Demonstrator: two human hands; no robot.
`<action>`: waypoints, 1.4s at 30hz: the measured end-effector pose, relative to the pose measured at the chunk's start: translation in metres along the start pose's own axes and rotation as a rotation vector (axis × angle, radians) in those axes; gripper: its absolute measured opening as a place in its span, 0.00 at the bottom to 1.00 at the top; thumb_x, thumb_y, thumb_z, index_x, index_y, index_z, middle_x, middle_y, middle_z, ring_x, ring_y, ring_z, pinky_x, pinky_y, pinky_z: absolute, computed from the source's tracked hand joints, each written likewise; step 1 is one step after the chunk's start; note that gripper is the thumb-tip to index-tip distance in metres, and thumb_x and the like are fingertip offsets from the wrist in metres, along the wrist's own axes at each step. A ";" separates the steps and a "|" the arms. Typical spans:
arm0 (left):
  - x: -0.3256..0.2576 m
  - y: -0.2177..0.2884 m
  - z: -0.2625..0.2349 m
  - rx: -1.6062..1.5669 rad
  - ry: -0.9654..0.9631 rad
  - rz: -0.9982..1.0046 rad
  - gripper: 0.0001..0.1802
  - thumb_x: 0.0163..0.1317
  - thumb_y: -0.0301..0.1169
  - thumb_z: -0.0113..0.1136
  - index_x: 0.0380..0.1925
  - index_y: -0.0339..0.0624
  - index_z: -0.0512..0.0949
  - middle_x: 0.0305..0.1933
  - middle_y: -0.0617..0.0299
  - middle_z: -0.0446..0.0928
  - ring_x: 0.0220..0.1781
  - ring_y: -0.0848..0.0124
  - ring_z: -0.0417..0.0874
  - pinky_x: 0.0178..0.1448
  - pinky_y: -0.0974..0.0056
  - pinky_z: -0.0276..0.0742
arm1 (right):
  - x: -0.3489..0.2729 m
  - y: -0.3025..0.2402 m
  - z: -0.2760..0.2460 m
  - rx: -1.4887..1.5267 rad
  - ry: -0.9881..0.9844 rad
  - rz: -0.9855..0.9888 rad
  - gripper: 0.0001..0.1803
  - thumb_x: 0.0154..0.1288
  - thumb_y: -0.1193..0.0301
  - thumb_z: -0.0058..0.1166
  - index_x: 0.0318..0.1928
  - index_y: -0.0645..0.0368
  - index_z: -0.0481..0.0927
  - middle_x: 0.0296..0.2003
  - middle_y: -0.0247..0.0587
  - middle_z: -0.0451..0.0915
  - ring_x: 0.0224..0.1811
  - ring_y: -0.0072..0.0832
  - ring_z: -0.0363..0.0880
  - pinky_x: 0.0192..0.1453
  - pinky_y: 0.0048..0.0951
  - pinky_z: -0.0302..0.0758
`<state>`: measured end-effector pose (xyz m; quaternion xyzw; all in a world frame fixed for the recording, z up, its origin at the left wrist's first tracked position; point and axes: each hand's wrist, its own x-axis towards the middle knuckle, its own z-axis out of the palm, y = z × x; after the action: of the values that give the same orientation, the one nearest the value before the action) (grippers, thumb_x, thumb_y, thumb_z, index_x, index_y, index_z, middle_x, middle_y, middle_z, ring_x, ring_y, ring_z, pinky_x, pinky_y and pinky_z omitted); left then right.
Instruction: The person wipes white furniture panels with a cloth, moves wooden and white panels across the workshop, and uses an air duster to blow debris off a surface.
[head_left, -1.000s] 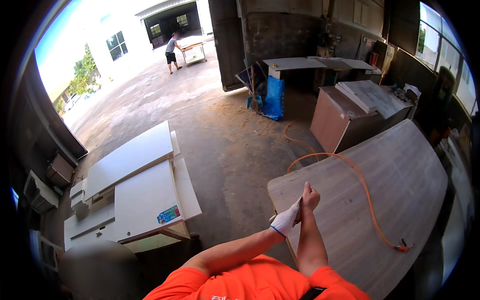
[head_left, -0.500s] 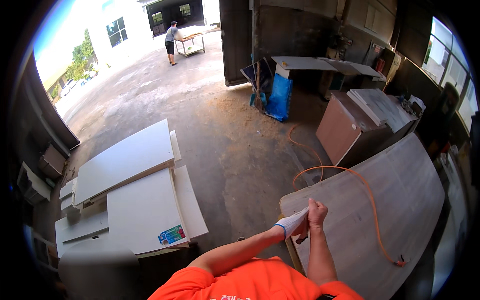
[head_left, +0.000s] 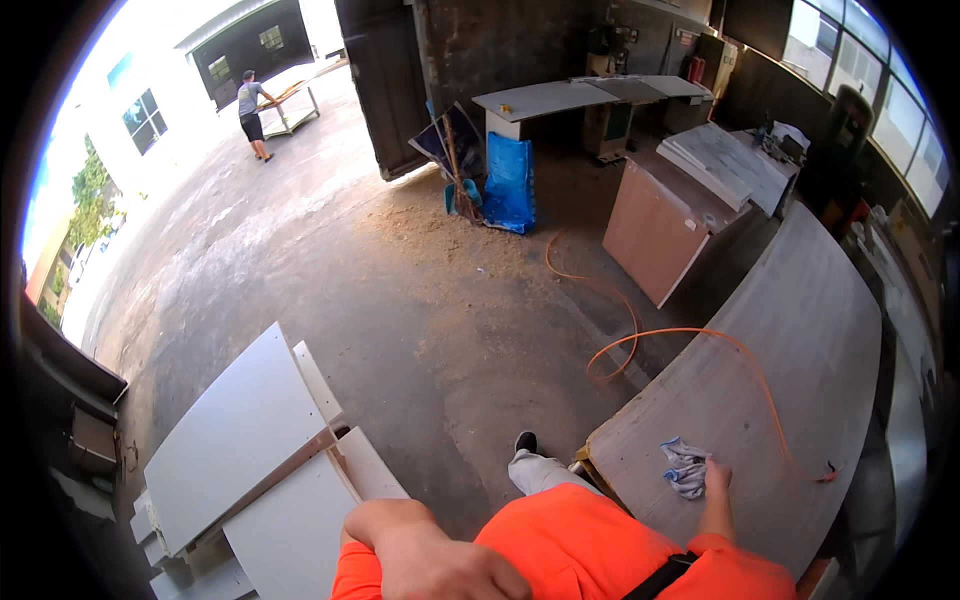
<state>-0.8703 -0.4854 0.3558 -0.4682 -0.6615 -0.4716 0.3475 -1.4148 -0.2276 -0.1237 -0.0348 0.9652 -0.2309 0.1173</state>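
The cloth (head_left: 686, 466) is a small crumpled rag, white with blue and grey, and it lies on the big pale board (head_left: 800, 330), just to the left of the fingers of the right hand (head_left: 717, 476). That hand touches its edge. The fingers look bent down onto the board, but I cannot tell if they pinch the cloth or only rest beside it. I judge the rag light, soft and limp. It will fold and hang when lifted, it cannot break, and it is best taken by bunching the middle, not one corner.

Beyond the fingertips an orange hose (head_left: 700, 335) runs over the board and goes down to the dusty floor (head_left: 400, 290).

The left hand (head_left: 445, 565) is close to the camera, far left of the cloth, the fingers curled and holding nothing that I can see. Below it, white panels (head_left: 235, 440) are stacked. Far away a person (head_left: 252, 112) stands at a table outside.
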 end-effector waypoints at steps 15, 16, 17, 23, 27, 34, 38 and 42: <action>-0.046 -0.175 -0.309 0.495 0.130 0.021 0.17 0.66 0.36 0.56 0.53 0.46 0.78 0.45 0.56 0.83 0.21 0.62 0.75 0.27 0.61 0.71 | -0.001 -0.268 0.138 0.137 0.270 0.155 0.10 0.67 0.66 0.60 0.42 0.60 0.82 0.52 0.47 0.77 0.50 0.47 0.80 0.54 0.44 0.78; -0.054 -0.183 -0.327 0.537 0.148 0.018 0.17 0.66 0.36 0.57 0.54 0.47 0.78 0.46 0.56 0.83 0.20 0.63 0.75 0.26 0.61 0.70 | 0.012 -0.291 0.149 0.140 0.279 0.076 0.10 0.67 0.66 0.61 0.42 0.60 0.82 0.51 0.46 0.77 0.50 0.46 0.80 0.53 0.44 0.78; -0.063 -0.190 -0.342 0.574 0.175 0.018 0.18 0.65 0.36 0.57 0.55 0.47 0.78 0.47 0.56 0.83 0.20 0.63 0.74 0.25 0.61 0.69 | 0.022 -0.323 0.154 0.160 0.226 0.048 0.10 0.66 0.66 0.62 0.42 0.60 0.82 0.50 0.46 0.77 0.49 0.46 0.80 0.53 0.44 0.78; -0.128 -0.233 -0.435 0.881 0.321 -0.069 0.24 0.63 0.37 0.60 0.61 0.51 0.77 0.53 0.58 0.84 0.17 0.63 0.72 0.21 0.63 0.65 | 0.087 -0.487 0.200 0.292 0.033 -0.194 0.10 0.64 0.68 0.64 0.40 0.61 0.82 0.42 0.49 0.79 0.45 0.46 0.81 0.51 0.43 0.78; -0.145 -0.293 -0.512 1.011 0.484 -0.031 0.28 0.61 0.37 0.62 0.64 0.53 0.76 0.57 0.59 0.84 0.15 0.64 0.71 0.18 0.65 0.63 | 0.126 -0.558 0.251 0.304 0.021 -0.353 0.10 0.59 0.69 0.68 0.37 0.62 0.84 0.33 0.45 0.84 0.36 0.35 0.84 0.44 0.36 0.79; -0.159 -0.497 -0.703 0.560 0.626 0.205 0.10 0.76 0.35 0.49 0.41 0.42 0.76 0.33 0.54 0.81 0.34 0.60 0.84 0.39 0.57 0.79 | 0.124 -0.694 0.213 0.437 -0.167 -0.123 0.13 0.59 0.66 0.68 0.37 0.65 0.85 0.31 0.38 0.84 0.32 0.27 0.82 0.39 0.32 0.78; -0.192 -0.618 -0.788 0.490 0.315 0.145 0.10 0.73 0.31 0.54 0.48 0.42 0.68 0.39 0.45 0.83 0.33 0.57 0.87 0.35 0.58 0.81 | 0.161 -0.743 0.211 0.572 -0.240 0.122 0.14 0.59 0.67 0.67 0.38 0.66 0.84 0.29 0.36 0.84 0.29 0.24 0.80 0.34 0.31 0.77; -0.171 -0.721 -0.868 0.154 0.074 0.101 0.11 0.69 0.31 0.61 0.47 0.38 0.75 0.43 0.49 0.85 0.42 0.58 0.88 0.43 0.59 0.84 | 0.249 -0.836 0.232 0.765 -0.287 0.256 0.12 0.61 0.68 0.66 0.38 0.65 0.86 0.29 0.35 0.83 0.29 0.20 0.79 0.32 0.27 0.75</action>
<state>-1.4828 -1.4436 0.2585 -0.4551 -0.6580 -0.4183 0.4300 -1.5897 -1.1043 0.0028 0.0997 0.7806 -0.5486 0.2824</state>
